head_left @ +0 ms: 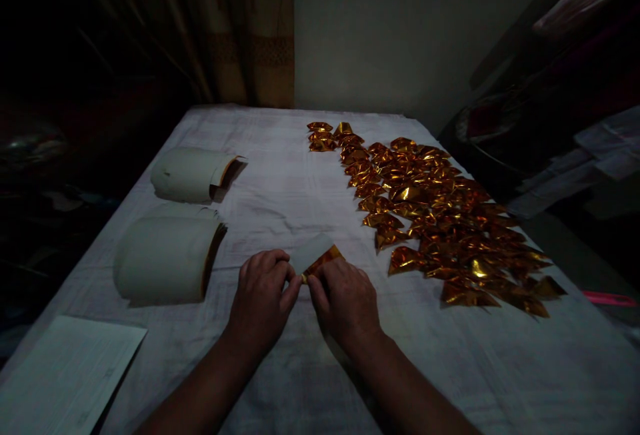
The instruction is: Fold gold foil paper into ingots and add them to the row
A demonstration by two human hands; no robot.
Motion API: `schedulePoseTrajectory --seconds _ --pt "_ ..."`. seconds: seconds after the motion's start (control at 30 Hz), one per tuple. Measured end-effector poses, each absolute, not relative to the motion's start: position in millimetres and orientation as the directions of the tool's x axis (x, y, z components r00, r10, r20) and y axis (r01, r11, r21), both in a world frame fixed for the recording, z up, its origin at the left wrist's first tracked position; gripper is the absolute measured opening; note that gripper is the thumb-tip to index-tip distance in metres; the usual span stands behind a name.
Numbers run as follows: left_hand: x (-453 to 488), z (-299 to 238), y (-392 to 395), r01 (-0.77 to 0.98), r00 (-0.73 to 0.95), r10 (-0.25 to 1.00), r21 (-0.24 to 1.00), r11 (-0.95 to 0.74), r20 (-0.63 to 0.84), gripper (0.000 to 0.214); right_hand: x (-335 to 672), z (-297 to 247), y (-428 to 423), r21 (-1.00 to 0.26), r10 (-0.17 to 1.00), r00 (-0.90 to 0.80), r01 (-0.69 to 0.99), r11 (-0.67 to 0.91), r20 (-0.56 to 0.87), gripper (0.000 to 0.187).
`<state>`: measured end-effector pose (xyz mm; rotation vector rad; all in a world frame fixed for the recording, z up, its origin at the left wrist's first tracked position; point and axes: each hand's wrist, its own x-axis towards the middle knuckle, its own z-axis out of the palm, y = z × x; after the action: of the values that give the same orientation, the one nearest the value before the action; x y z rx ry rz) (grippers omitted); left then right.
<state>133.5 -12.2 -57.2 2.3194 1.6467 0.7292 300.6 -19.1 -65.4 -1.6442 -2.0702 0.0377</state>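
Observation:
Both hands meet low in the middle of a white cloth-covered table (280, 175). My left hand (261, 295) and my right hand (344, 302) pinch one small sheet of gold foil paper (316, 256), white on its back and gold on its face, partly folded. Fingers of both hands are closed on its near edge. To the right lies a large spread of folded gold foil pieces (440, 215).
Two curled stacks of white-backed sheets lie at the left, one farther (193, 174) and one nearer (165, 258). A flat white paper (65, 375) sits at the near left corner. A curtain and wall stand behind; dark clutter flanks the right edge.

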Motion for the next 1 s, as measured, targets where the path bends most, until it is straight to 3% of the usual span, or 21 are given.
schedulePoseTrajectory --seconds 0.6,0.7,1.0 --pt "134.3 -54.7 -12.1 0.826 0.256 0.932 0.444 -0.348 0.256 0.012 304.0 -62.8 -19.1 -0.397 0.949 -0.166 0.878 0.265 0.267 0.004" --pt "134.5 -53.9 -12.0 0.826 0.255 0.934 0.446 -0.345 0.249 0.012 299.9 -61.9 -18.5 -0.394 0.958 -0.136 0.89 0.23 0.252 0.011" --pt "132.9 -51.6 -12.3 0.82 0.246 0.943 0.471 -0.326 0.224 0.008 311.3 -62.0 -20.2 -0.51 0.968 -0.16 0.827 0.239 0.193 0.009"
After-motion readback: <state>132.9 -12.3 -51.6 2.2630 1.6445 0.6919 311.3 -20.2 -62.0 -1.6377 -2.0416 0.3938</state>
